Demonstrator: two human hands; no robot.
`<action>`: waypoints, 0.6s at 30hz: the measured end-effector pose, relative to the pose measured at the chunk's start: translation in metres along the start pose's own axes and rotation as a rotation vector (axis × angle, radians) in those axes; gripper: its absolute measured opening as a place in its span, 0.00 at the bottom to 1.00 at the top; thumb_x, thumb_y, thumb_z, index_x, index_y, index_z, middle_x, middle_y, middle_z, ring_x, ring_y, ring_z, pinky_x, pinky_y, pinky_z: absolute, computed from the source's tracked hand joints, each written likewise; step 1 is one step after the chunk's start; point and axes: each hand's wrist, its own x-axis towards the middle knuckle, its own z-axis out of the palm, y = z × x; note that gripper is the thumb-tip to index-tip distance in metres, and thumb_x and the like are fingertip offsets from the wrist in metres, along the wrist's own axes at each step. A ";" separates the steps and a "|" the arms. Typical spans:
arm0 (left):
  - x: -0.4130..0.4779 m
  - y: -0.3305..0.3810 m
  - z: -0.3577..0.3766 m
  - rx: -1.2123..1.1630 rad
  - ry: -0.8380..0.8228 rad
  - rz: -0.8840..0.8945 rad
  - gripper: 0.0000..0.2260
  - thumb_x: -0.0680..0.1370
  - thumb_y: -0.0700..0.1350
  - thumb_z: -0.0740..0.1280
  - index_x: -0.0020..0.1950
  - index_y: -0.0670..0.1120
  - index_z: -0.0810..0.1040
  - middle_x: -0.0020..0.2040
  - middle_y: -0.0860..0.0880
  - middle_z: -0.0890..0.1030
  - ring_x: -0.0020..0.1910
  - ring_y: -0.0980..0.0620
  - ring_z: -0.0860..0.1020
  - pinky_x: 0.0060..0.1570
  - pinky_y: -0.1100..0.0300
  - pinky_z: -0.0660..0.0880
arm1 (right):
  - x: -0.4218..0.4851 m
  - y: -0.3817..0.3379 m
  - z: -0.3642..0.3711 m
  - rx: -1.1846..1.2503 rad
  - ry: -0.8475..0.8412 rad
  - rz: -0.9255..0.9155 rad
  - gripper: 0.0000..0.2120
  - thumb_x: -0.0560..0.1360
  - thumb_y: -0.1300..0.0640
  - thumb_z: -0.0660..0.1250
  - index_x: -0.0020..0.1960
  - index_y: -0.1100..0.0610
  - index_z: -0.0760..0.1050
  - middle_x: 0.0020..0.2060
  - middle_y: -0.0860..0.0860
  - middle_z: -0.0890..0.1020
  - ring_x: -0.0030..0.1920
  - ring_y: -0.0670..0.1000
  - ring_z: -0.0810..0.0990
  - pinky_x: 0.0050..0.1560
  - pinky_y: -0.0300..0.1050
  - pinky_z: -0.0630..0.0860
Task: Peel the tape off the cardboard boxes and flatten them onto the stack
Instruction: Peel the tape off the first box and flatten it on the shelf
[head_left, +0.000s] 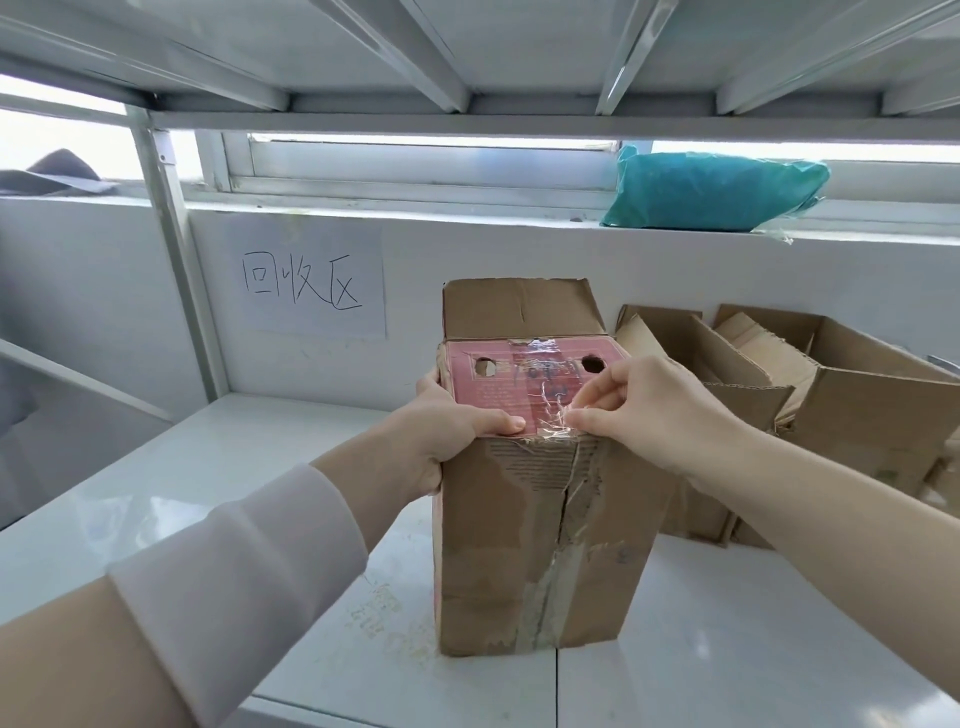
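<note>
A brown cardboard box stands upright on the white shelf, its red printed face turned up with two round holes. Clear tape runs across that red face and down the box's torn front seam. My left hand grips the box's upper left corner, thumb on the red face. My right hand pinches the crinkled tape at the box's front top edge. To the right sit several open and flattened cardboard boxes.
A paper sign with handwriting is stuck to the white back wall. A teal plastic bag lies on the window ledge above. A metal shelf upright stands at the left, and shelf beams run overhead.
</note>
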 end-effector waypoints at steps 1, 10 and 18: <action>0.000 0.000 0.000 0.001 0.007 -0.002 0.39 0.66 0.39 0.76 0.70 0.52 0.59 0.58 0.45 0.76 0.44 0.48 0.79 0.24 0.60 0.75 | 0.000 -0.001 0.003 0.024 0.012 -0.013 0.05 0.70 0.54 0.72 0.36 0.51 0.80 0.36 0.44 0.77 0.44 0.45 0.74 0.45 0.39 0.67; 0.003 -0.007 0.000 0.037 0.020 0.112 0.38 0.67 0.40 0.76 0.71 0.51 0.59 0.61 0.46 0.75 0.54 0.47 0.77 0.48 0.50 0.78 | -0.035 0.034 0.030 0.263 0.451 -0.435 0.05 0.71 0.62 0.71 0.39 0.54 0.78 0.39 0.44 0.80 0.45 0.40 0.74 0.49 0.27 0.69; -0.015 -0.007 -0.002 0.857 -0.149 0.843 0.11 0.79 0.49 0.60 0.57 0.57 0.78 0.66 0.61 0.73 0.71 0.64 0.61 0.75 0.52 0.38 | -0.040 0.060 0.040 0.070 0.565 -0.731 0.12 0.71 0.57 0.70 0.52 0.55 0.72 0.38 0.52 0.78 0.42 0.49 0.74 0.49 0.37 0.72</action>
